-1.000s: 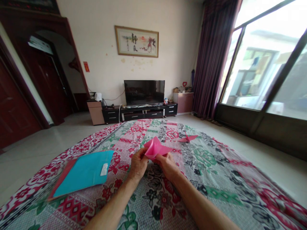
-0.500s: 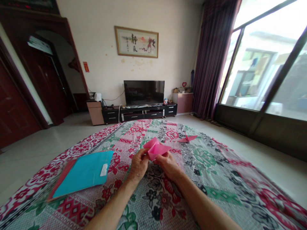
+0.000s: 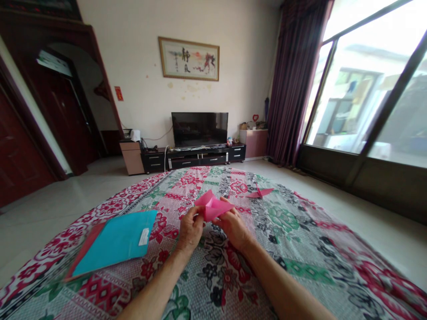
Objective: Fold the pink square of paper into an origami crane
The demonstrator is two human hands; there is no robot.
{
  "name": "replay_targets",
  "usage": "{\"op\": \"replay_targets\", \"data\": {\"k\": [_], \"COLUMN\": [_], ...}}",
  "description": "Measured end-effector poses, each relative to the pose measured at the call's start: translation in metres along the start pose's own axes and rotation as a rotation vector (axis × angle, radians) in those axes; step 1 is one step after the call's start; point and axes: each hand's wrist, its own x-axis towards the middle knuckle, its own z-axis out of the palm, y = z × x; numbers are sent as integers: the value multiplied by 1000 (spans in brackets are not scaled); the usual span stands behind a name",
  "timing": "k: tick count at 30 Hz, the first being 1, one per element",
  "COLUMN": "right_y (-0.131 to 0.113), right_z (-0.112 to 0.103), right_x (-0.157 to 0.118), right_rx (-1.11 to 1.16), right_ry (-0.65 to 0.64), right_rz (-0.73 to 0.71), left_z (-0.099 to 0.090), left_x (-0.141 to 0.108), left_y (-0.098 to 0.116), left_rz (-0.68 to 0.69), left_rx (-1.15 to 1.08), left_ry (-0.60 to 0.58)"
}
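The pink paper (image 3: pixel 216 210) is shifting slightly left, and a finger of my right hand (image 3: pixel 234 227) is now showing behind it. Folded, it is flaring into points, a hollow opening between them. My left hand (image 3: pixel 191 227) is pinching its left side, my right its right, over the tablecloth (image 3: pixel 203 275).

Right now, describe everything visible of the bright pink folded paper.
The bright pink folded paper looks thin, with creased flaps, one pointing right, around an open hollow. Held over the multicoloured floral tablecloth, it is partly hidden: the bare left hand pinches its left side, the bare right hand holds its lower right.
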Motion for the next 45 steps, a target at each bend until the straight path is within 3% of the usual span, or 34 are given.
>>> {"op": "replay_targets", "data": {"k": [16,25,39,45], "right_y": [-2,-1,2,0], "right_z": [1,-2,-7,-5], "right_x": [2,4,6,4], "right_rx": [-52,-85,-92,-94], "right_ry": [19,1,62,55], "right_rz": [-8,-28,-42,-15], "left_z": [0,3,0,3], "left_x": [-5,-8,-13,-9], "left_y": [7,16,25,20], "left_rz": [143,92,162,84], "left_rx": [82,-73,11,7], "left_ry": [0,-54,-211,-138]}}
